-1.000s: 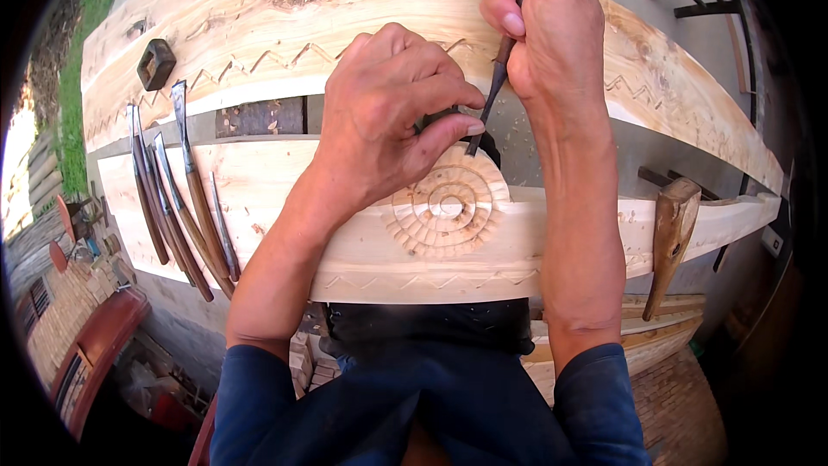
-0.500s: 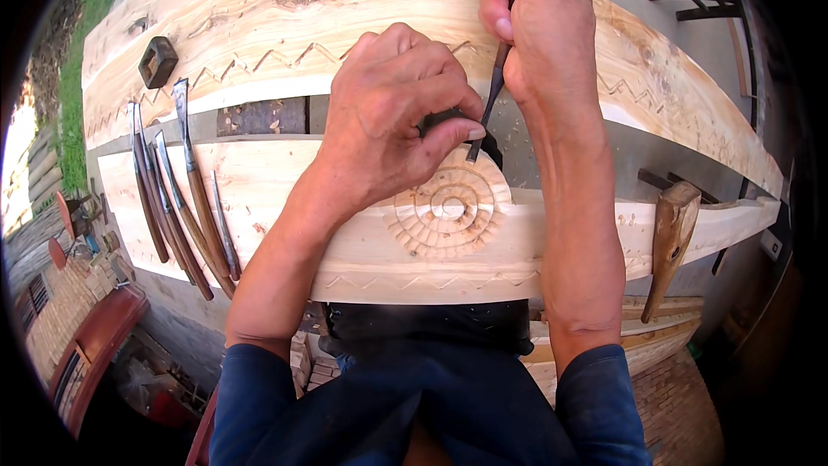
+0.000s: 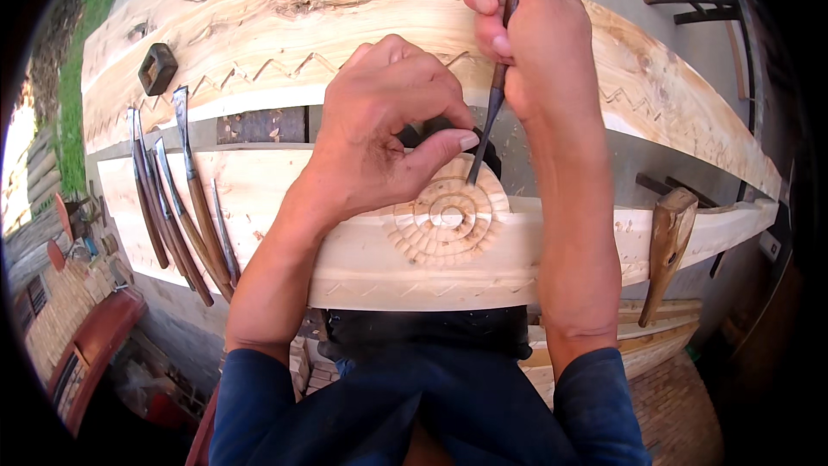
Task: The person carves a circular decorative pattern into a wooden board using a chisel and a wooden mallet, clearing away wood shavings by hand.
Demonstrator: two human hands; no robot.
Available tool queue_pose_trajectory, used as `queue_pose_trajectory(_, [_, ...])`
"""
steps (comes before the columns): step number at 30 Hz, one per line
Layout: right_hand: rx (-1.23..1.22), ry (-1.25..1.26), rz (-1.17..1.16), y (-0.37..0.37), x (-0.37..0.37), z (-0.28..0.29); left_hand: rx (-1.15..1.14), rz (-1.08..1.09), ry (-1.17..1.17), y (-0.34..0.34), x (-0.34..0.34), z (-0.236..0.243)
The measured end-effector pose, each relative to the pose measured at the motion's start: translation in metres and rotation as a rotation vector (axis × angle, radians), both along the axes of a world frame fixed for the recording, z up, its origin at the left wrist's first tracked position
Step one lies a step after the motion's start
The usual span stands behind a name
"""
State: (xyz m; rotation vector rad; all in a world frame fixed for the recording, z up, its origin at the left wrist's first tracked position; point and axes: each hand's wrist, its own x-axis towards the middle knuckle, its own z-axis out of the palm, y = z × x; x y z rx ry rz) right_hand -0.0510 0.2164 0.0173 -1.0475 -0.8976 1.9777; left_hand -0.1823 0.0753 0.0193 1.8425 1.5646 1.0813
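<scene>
My right hand (image 3: 548,43) is closed round the handle of a slim dark chisel (image 3: 494,108). Its blade slants down, and the tip meets the upper part of a carved spiral rosette (image 3: 451,217) on the near plank (image 3: 371,267). My left hand (image 3: 392,121) hovers over the plank's far edge, half curled, with a gap between thumb and forefinger. The thumb tip is close beside the blade; whether it touches cannot be made out. Some of the left fingers are hidden behind the hand. A dark shape shows through the gap.
Several chisels (image 3: 185,181) lie on the near plank's left end, a wooden mallet (image 3: 668,246) on its right. A far plank (image 3: 250,26) bears another spiral, a zigzag line and a dark hexagonal block (image 3: 158,69). Wood chips dot a dark bench piece (image 3: 263,121).
The chisel tip has moved down a little, onto the rosette. My right hand has shifted slightly left; my left hand has drawn slightly left, its thumb and forefinger wider apart.
</scene>
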Motion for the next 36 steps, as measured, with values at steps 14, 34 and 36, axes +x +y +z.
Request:
queue_pose_trajectory(14, [0.168, -0.032, -0.016, -0.01, -0.003, -0.001, 0.046, 0.025, -0.05, 0.002, 0.001, -0.004])
queue_pose_trajectory(34, [-0.03, 0.429, -0.128, 0.007, 0.085, -0.004, 0.032, 0.067, -0.001, 0.0, 0.004, -0.003])
queue_pose_trajectory(36, [-0.023, 0.398, -0.125, 0.003, 0.08, -0.003, 0.033, 0.061, -0.002, 0.0, 0.004, -0.003])
